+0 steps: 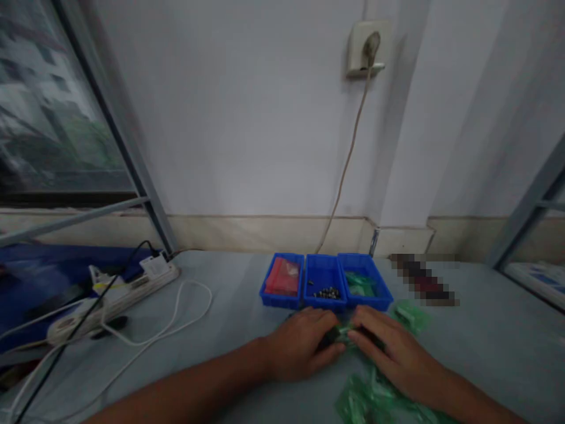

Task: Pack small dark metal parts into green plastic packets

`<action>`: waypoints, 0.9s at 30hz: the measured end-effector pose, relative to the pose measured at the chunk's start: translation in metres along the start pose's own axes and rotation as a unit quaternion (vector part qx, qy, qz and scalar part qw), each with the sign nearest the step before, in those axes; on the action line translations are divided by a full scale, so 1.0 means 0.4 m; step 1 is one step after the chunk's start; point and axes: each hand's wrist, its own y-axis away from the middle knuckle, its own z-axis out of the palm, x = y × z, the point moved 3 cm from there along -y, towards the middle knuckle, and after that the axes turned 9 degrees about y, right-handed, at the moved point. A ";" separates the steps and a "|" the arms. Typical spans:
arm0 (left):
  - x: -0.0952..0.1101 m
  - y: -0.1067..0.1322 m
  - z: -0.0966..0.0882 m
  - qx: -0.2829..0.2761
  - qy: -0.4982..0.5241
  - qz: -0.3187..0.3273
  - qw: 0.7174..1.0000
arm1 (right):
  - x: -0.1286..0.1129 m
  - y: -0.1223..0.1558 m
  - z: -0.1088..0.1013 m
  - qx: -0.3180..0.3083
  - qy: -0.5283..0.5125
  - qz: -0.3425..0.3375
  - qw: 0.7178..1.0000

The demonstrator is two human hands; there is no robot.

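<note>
My left hand (302, 347) and my right hand (391, 347) meet on the grey table, just in front of three blue bins. Between their fingertips sits a small dark part (335, 335) with a bit of green plastic around it; both hands pinch it, though blur hides its exact shape. Green plastic bags (366, 400) lie under and in front of my right wrist. One more green bag (410, 315) rests to the right of my right hand.
The left blue bin (282, 280) holds red bags, the middle bin (325, 282) small dark metal parts, the right bin (364, 282) green bags. A white power strip (119, 291) with cables lies at left. A wall socket (366, 50) feeds a cord downward.
</note>
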 end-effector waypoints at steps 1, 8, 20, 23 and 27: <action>0.000 0.000 0.000 0.001 0.000 -0.001 1.000 | 0.001 -0.001 0.000 0.000 -0.002 0.003 1.000; -0.004 -0.003 0.008 -0.011 -0.014 0.020 1.000 | -0.006 -0.003 -0.001 -0.018 -0.025 0.015 0.999; -0.008 -0.008 0.012 -0.010 -0.029 0.026 0.999 | 0.000 -0.003 0.003 -0.003 0.000 0.011 1.000; -0.008 -0.009 0.013 -0.013 -0.030 0.031 0.999 | -0.003 -0.004 0.001 -0.008 -0.002 0.012 1.000; -0.010 -0.010 0.014 -0.016 -0.024 0.035 0.999 | -0.003 -0.003 0.000 -0.006 -0.001 0.014 1.000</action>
